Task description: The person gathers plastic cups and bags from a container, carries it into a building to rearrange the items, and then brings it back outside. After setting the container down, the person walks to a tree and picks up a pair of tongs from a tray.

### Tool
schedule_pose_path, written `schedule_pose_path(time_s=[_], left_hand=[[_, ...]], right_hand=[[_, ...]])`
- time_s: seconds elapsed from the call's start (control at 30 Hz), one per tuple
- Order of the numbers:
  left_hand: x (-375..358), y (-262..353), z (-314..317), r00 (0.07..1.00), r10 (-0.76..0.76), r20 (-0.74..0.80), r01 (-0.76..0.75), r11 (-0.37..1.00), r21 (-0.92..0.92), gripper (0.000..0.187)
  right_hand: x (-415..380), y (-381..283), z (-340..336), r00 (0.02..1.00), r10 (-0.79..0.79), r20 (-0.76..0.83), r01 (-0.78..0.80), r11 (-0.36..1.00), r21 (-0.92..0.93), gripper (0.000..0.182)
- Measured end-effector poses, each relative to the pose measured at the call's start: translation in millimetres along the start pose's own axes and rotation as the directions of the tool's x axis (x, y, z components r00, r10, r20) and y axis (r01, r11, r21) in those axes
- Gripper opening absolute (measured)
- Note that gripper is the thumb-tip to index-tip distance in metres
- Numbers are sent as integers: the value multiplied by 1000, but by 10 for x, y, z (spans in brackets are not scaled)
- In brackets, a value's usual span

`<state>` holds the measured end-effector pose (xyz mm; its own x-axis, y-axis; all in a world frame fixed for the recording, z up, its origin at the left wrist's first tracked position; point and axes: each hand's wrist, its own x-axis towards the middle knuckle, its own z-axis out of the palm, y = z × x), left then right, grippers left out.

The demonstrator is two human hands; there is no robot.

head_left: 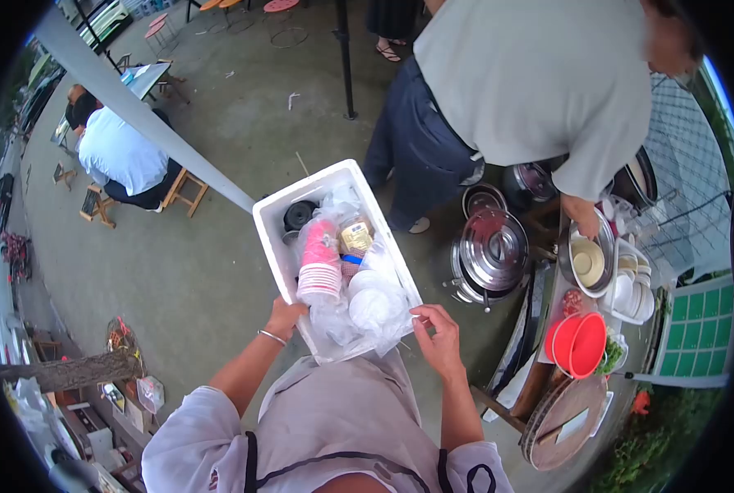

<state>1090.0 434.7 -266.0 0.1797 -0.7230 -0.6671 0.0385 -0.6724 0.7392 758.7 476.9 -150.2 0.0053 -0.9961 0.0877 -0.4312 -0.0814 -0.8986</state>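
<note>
A white foam box is in front of my body, tilted slightly in the view. My left hand grips its near left side, with the fingers partly hidden by the wall. At the near right corner, my right hand has its fingers bent over the rim. Inside lie a stack of paper cups in a pink-and-clear sleeve, white bowls wrapped in plastic, a jar with a yellow label and a black round lid or roll.
To the right, a person in a grey shirt reaches into a metal basin. Nearby are a lidded steel pot, a red bucket and a round chopping board. A slanted pole stands left; a seated person is beyond.
</note>
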Motion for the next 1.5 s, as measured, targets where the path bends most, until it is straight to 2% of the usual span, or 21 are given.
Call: schedule_pose_path(time_s=[0.07,0.2,0.27,0.3,0.37,0.5,0.53,0.63,0.67,0.73,0.77,0.8,0.9,0.93,0.97,1.03,1.13,1.2,1.27,1.37,1.5], left_hand=[[243,480,21,1000,5,3,-5,1000,-27,45],[898,871,86,999,51,20,-49,996,-74,47],[1196,1106,135,999,41,8,-40,994,-100,48],[1414,1328,227,1000,-16,-18,14,996,-92,48],[1696,1517,241,996,-33,-81,21,988,-152,51],[1969,2258,290,965,-66,-253,-22,944,-328,49],[2248,2344,350,943,-115,-314,2,941,-338,49],[2804,2588,358,906,-260,-334,104,902,-419,51],[3013,2655,319,897,-270,-350,96,892,-442,50],[3253,3063,274,883,-273,-381,49,861,-506,47],[3343,3319,-6,880,-302,-367,68,844,-533,46],[3569,3487,-64,869,-307,-389,34,820,-571,46],[4289,3972,-280,864,-278,-420,-9,825,-565,47],[4558,4144,-346,872,-252,-419,-39,818,-574,47],[4804,4337,-417,877,-250,-410,-28,826,-563,47],[5207,4587,-451,888,-260,-380,22,848,-529,48],[5988,5208,-738,918,-242,-316,49,856,-515,49],[6350,5632,-832,917,-234,-321,40,858,-512,50],[6555,5743,-885,929,-205,-307,33,873,-486,51],[7140,6530,-1153,936,-179,-303,29,898,-440,50],[8204,7033,-1184,937,-89,-337,-80,886,-456,51]], right_hand=[[504,-147,2,998,30,46,-31,999,9,18],[1304,-99,134,995,0,96,2,1000,-15,18],[1752,-10,197,991,-15,129,17,1000,-16,19],[2195,119,194,988,-22,155,25,1000,-15,20],[2695,168,288,974,-143,176,154,987,-50,22],[3567,-202,389,935,-258,244,267,964,-2,22],[3885,-136,424,921,-294,256,300,954,14,21],[4391,-276,537,914,-294,279,297,954,31,20],[4588,-482,552,866,-406,293,457,880,-130,19],[4912,-632,690,854,-404,328,446,893,-59,18],[5044,-990,952,863,-364,350,406,913,-53,18],[5201,-1029,1047,885,-291,363,308,951,10,17],[5675,-982,1251,939,-139,314,137,990,26,15],[5863,-864,1333,947,-49,316,45,999,22,16],[6102,-766,1492,965,85,248,-116,987,111,18],[6536,-532,1725,912,389,129,-409,857,313,20],[7870,-192,2390,954,299,-35,-267,892,364,26],[8689,-36,2797,984,175,13,-174,960,219,26],[9168,92,3020,998,46,51,-51,991,120,24],[10208,-50,3260,955,-291,49,294,926,-236,20],[11282,-276,3559,948,-313,-57,304,943,-133,7]])
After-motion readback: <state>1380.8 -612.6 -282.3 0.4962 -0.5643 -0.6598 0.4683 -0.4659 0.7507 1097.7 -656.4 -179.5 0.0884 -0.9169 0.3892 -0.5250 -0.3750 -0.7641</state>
